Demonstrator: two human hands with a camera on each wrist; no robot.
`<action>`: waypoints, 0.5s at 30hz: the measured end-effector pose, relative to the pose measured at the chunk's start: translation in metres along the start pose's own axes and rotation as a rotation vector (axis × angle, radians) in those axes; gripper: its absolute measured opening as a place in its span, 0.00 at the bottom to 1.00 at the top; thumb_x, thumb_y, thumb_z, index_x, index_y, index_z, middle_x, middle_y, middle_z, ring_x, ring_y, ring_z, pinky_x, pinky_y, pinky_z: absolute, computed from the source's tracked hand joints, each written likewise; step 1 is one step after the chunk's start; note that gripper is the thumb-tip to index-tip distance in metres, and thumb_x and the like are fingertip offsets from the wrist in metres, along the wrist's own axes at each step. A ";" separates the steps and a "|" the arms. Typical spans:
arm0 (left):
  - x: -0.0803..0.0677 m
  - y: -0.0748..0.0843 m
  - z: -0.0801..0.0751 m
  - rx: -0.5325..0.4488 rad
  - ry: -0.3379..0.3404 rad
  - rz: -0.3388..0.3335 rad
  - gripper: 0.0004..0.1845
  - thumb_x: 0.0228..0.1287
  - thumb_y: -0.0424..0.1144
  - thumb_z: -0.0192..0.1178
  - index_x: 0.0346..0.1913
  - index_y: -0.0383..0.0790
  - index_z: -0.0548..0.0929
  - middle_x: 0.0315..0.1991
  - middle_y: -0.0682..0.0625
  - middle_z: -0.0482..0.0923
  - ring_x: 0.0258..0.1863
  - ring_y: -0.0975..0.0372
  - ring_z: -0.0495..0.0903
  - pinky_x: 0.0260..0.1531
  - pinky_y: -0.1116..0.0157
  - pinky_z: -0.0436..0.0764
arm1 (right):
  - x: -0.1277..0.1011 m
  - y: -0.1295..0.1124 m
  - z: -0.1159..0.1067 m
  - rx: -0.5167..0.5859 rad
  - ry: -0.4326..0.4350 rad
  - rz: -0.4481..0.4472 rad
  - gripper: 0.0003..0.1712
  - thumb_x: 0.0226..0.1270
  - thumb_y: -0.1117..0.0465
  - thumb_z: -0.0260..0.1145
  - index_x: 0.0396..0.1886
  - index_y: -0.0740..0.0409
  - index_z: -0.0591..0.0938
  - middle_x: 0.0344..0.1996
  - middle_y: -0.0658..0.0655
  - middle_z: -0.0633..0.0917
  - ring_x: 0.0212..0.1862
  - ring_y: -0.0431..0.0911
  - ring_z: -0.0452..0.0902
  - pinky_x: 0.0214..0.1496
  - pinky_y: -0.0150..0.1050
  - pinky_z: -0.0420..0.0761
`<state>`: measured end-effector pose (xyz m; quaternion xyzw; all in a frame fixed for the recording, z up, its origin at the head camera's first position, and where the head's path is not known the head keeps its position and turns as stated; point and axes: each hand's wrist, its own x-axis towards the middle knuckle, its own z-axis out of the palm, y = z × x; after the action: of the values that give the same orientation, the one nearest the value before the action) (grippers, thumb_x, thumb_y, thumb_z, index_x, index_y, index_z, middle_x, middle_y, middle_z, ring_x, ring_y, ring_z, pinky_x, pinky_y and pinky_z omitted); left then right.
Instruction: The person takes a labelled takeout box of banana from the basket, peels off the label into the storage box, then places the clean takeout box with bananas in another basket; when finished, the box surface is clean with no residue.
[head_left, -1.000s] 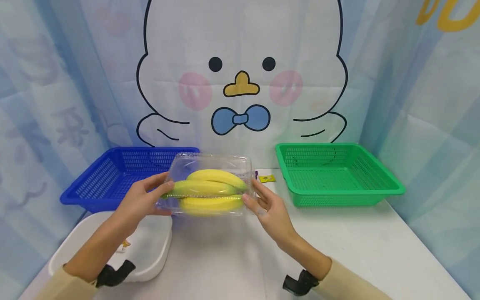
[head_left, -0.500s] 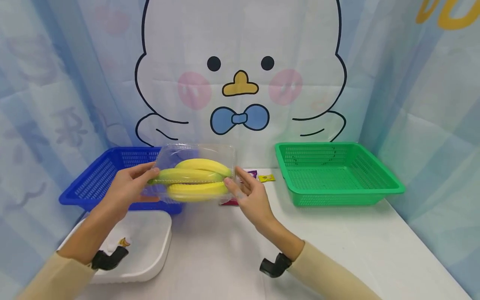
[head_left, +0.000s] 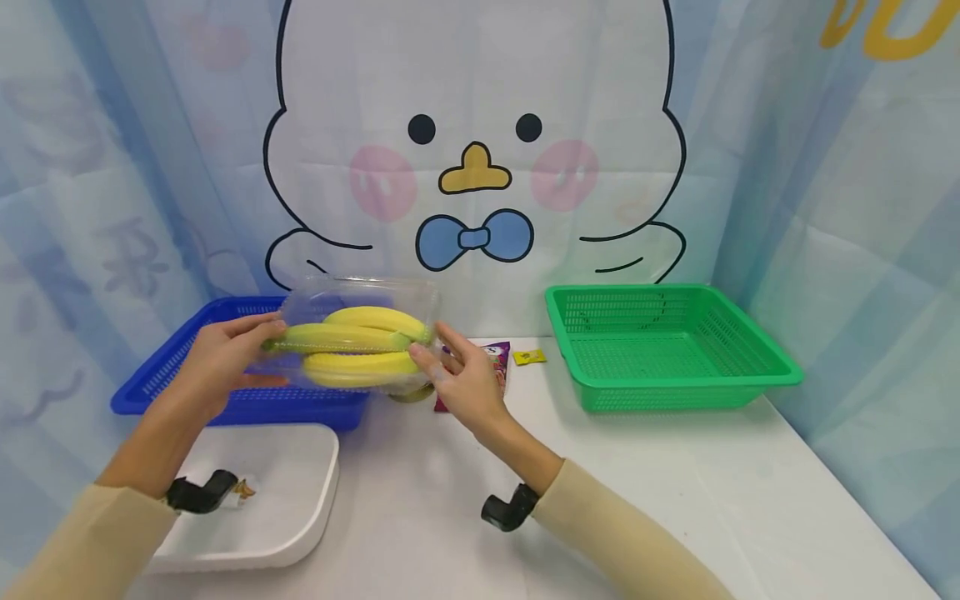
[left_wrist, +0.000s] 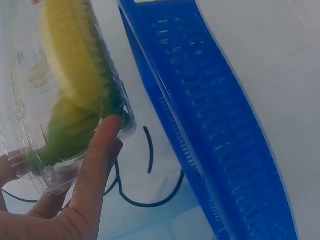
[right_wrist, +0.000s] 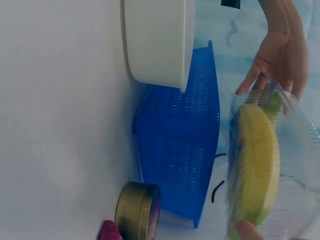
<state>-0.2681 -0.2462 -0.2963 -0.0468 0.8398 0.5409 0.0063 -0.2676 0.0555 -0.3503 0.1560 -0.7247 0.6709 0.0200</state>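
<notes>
Between both hands a clear plastic clamshell box point(head_left: 360, 292) with several bananas point(head_left: 352, 337) inside is held up. My left hand point(head_left: 228, 354) grips its left end, thumb on the front and fingers around the side. At the opposite end my right hand point(head_left: 468, 379) pinches the box with thumb and fingers. In the head view the box overlaps the blue basket point(head_left: 300, 408); the right wrist view shows it raised above that basket's rim. Close up in the left wrist view, a finger of the left hand point(left_wrist: 85, 200) lies along the underside of the box.
A white tub point(head_left: 315, 517) with a small banana-printed item point(head_left: 242, 490) stands front left. The green basket point(head_left: 690, 392) is at right. Behind the right hand lie a purple-red packet point(head_left: 498, 357) and a small yellow packet point(head_left: 529, 357). A round gold tin point(right_wrist: 134, 210) stands beside the blue basket.
Both hands have carried the banana box left and slightly up, from the table's middle to over the blue basket. The purple-red packet and part of the tin have come into sight.
</notes>
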 end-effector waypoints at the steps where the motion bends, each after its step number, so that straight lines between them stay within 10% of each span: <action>1: 0.001 -0.001 -0.002 0.000 0.004 -0.009 0.37 0.85 0.58 0.44 0.85 0.42 0.54 0.86 0.35 0.49 0.78 0.37 0.65 0.44 0.60 0.93 | 0.002 0.001 0.002 0.007 -0.004 0.002 0.44 0.77 0.47 0.68 0.84 0.55 0.63 0.84 0.55 0.65 0.81 0.55 0.68 0.75 0.51 0.77; 15: 0.014 -0.010 -0.020 -0.022 0.056 -0.097 0.37 0.84 0.58 0.42 0.85 0.42 0.55 0.86 0.36 0.49 0.79 0.38 0.64 0.46 0.56 0.93 | 0.017 0.002 0.023 0.040 -0.029 0.000 0.41 0.78 0.47 0.68 0.83 0.54 0.66 0.81 0.57 0.69 0.77 0.55 0.73 0.71 0.51 0.81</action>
<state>-0.2807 -0.2697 -0.2983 -0.1026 0.8304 0.5477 0.0082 -0.2803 0.0292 -0.3499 0.1661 -0.7112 0.6831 0.0066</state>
